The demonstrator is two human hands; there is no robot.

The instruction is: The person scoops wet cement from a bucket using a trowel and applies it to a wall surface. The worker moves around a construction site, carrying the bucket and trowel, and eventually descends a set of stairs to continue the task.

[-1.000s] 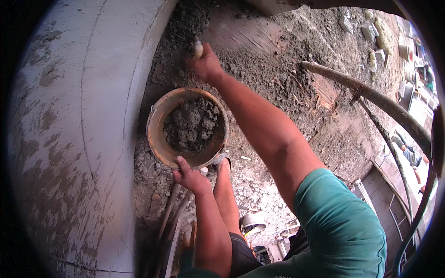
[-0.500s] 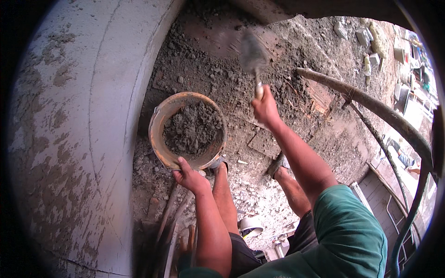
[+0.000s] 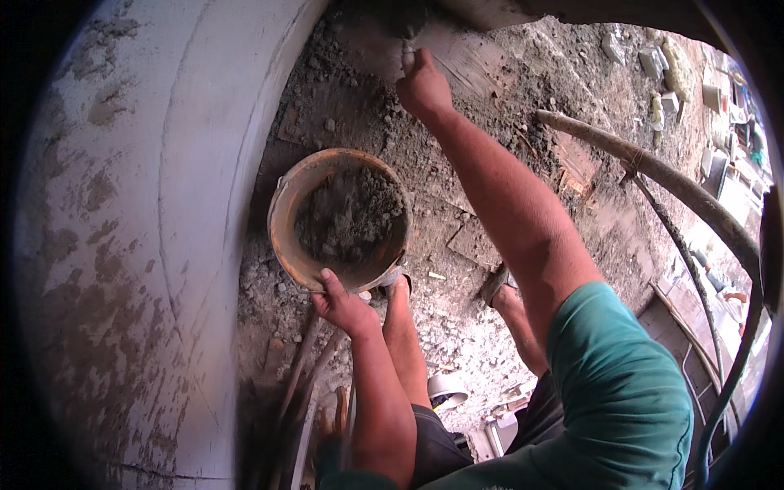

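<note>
My left hand (image 3: pixel 343 306) grips the near rim of a round, mortar-stained bucket (image 3: pixel 282 237), thumb over the edge. Grey, crumbly mortar (image 3: pixel 347 216) lies inside it. My right hand (image 3: pixel 425 86) is stretched out beyond the bucket, closed around the pale handle of a trowel (image 3: pixel 408 53). The trowel's blade is hard to make out against the dark, blurred ground at the top.
A mud-splashed pale wall (image 3: pixel 155 229) runs along the left. Loose grey rubble (image 3: pixel 367 114) covers the ground. On the right, a curved pole (image 3: pixel 653 163) slants across. A white helmet-like object (image 3: pixel 447 388) lies between my legs, and blocks (image 3: pixel 652 61) sit at the upper right.
My right hand has carried the trowel forward and a little left, to the far ground. The bucket has shifted slightly right in the picture and stays in my left hand's grip.
</note>
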